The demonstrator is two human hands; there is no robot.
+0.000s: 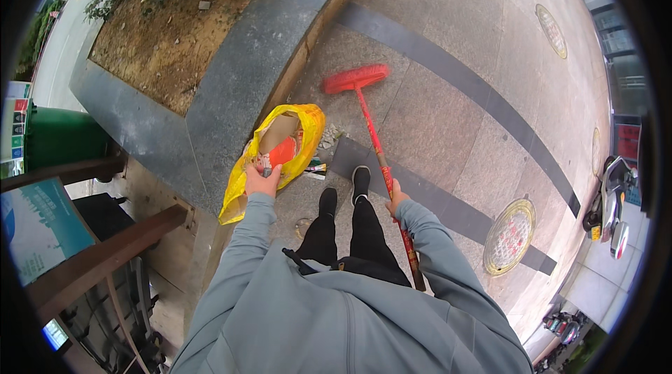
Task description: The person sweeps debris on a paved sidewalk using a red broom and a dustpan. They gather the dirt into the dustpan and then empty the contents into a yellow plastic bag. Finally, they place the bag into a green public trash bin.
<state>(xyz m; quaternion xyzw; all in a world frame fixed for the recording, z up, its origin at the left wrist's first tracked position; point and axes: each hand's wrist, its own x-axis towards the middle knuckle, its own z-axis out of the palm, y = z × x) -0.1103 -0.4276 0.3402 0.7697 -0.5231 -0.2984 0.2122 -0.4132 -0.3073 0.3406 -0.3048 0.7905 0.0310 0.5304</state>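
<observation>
My left hand [264, 179] grips an open yellow plastic bag [235, 203] that holds brown cardboard [280, 129] and something red and white [283, 152]. My right hand [396, 198] is closed round the red pole [374, 137] of a broom, whose red head [355, 77] rests on the paving above and to the right of the bag. Small pale debris [329, 136] and a few coloured scraps [315, 172] lie on the ground just right of the bag, above my feet.
A raised planter with stone edging [231, 73] runs along the upper left. At left stand a green bin [63, 136] and a brown frame [119, 248]. Paving [455, 122] stretches rightward, with manhole covers [509, 235] and a parked scooter [609, 199] at the far right.
</observation>
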